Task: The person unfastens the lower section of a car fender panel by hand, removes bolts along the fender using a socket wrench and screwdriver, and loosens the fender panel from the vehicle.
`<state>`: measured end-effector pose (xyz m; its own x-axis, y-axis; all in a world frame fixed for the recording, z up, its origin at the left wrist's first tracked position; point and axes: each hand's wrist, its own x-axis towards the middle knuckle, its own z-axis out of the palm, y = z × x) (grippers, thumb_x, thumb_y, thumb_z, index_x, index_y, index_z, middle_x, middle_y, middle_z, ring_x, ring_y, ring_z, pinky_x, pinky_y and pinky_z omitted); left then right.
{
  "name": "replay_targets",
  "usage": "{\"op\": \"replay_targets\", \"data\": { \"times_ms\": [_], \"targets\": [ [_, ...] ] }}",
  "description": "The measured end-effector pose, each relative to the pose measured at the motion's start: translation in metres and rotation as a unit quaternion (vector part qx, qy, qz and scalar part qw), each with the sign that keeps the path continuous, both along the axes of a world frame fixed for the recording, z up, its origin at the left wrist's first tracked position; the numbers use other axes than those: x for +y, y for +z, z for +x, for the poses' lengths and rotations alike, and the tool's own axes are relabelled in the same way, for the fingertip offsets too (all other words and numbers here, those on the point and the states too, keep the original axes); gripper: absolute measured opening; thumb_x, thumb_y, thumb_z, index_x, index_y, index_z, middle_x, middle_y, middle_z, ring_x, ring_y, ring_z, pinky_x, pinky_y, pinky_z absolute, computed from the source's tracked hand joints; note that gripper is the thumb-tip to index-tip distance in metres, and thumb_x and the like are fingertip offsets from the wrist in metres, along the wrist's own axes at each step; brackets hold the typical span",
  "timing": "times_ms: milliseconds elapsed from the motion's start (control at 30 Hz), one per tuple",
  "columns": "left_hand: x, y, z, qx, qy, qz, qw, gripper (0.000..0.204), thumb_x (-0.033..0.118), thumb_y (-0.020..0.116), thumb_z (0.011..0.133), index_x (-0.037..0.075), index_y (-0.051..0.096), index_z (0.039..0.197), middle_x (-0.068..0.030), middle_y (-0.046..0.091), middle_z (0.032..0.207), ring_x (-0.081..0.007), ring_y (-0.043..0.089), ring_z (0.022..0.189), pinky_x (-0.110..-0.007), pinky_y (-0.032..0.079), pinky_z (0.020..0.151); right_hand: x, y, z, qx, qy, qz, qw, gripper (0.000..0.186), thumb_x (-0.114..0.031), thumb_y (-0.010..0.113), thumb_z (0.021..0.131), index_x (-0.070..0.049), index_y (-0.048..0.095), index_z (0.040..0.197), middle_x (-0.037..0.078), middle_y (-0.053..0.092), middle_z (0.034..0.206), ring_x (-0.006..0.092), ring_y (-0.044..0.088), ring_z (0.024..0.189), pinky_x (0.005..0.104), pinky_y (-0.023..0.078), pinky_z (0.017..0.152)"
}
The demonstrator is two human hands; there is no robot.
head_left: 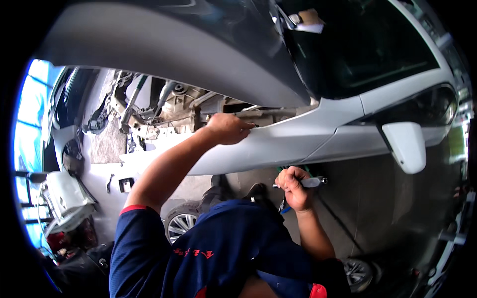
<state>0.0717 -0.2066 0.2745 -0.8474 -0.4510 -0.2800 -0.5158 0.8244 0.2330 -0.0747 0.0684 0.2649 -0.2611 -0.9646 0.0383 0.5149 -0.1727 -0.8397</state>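
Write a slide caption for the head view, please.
Left hand at the top of a car fender, right hand gripping a tool.

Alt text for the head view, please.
Left grip at the upper edge of a silver fender; right grip holding a tool beside the car. The raised hood leaves engine-bay parts exposed.

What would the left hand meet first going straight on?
Left hand: likely the upper edge of the silver fender, just ahead; depth and contact are unclear.
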Motion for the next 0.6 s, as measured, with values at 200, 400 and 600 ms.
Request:
{"op": "replay_targets", "data": {
  "times_ms": [200,400,600],
  "targets": [
    [0.09,-0.025,0.1,0.384,0.345,0.576,0.634,0.062,0.054,0.042,0.107,0.007,0.061,0.144,0.0022,0.051,0.075,-0.0159,0.047,0.065,-0.032,0.041,0.057,-0.024,0.046,0.029,0.286,0.057,0.107,0.951,0.022,-0.015,0.071,0.102,-0.003,0.062,0.085,-0.003,0.056,0.073,0.0075,0.05,0.068,0.0291,0.042,0.064],
    [0.154,-0.014,0.187,0.475,0.346,0.794,0.157,0.075,0.064,0.034,0.106,0.008,0.052,0.151,-0.0058,0.06,0.104,-0.02,0.053,0.082,-0.034,0.044,0.071,-0.078,0.056,0.096,0.458,0.168,0.017,0.873,0.019,-0.012,0.078,0.091,-0.004,0.076,0.108,0.013,0.07,0.094,0.033,0.071,0.085,0.0406,0.056,0.077],
    [0.157,-0.005,0.232,0.533,0.343,0.708,0.311,0.082,0.07,0.035,0.104,0.014,0.036,0.165,-0.0116,0.064,0.142,-0.0305,0.066,0.119,-0.048,0.051,0.103,-0.117,0.062,0.182,0.52,0.213,-0.049,0.826,0.024,-0.013,0.082,0.086,-0.006,0.076,0.107,0.013,0.07,0.096,0.0325,0.072,0.086,0.041,0.058,0.077]
  ]
}}
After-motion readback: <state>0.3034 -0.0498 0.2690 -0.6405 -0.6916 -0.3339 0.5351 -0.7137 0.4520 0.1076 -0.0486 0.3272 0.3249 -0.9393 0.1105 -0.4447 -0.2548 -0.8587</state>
